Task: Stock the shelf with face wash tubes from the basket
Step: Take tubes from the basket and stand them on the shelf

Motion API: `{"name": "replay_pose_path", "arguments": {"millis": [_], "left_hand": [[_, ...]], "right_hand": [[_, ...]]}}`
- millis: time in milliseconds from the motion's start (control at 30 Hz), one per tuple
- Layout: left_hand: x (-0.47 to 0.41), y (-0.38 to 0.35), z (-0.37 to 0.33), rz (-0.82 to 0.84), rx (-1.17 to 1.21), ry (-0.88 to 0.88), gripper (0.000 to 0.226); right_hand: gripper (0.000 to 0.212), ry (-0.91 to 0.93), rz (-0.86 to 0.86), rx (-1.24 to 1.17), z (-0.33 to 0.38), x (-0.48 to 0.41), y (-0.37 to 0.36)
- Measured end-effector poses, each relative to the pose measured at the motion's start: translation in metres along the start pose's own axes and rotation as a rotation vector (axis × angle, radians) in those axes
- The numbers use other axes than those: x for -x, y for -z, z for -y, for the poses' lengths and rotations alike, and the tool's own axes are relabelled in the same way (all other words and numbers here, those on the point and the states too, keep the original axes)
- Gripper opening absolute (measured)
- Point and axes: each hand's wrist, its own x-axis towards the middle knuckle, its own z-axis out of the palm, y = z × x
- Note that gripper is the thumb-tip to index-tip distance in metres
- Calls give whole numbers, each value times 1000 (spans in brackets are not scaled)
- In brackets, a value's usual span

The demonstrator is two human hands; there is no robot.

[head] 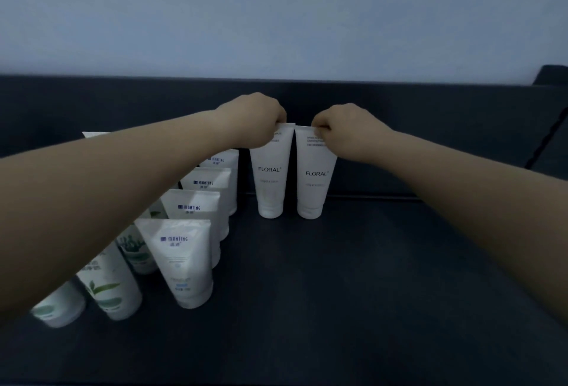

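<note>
Two white FLORAL tubes stand cap-down side by side near the back of the dark shelf [353, 278]. My left hand [255, 115] pinches the top crimp of the left FLORAL tube [270, 176]. The right FLORAL tube [315, 179] is pinched at its top crimp by my right hand [344, 127]. Both caps rest on the shelf surface. No basket is in view.
A row of several white MANTING tubes [184, 259] runs from front to back left of the FLORAL pair. Green-leaf tubes [107, 287] stand further left, partly hidden under my left forearm. A dark back rail [399, 93] and pale wall lie behind.
</note>
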Motion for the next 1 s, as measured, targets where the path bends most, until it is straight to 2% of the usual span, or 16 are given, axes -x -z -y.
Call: {"name": "replay_pose_path", "arguments": {"millis": [467,667,1000], "left_hand": [[10,-2,1,19,28,40,31],[19,-5,1,-14,44,61,32],[44,-7,-1,-199,-16,2,44]], "right_hand": [[31,-8,53,-39,10,6,4],[42,-23,-1,-11,17,14,5],[61,-50,-111,94,34,34,4]]}}
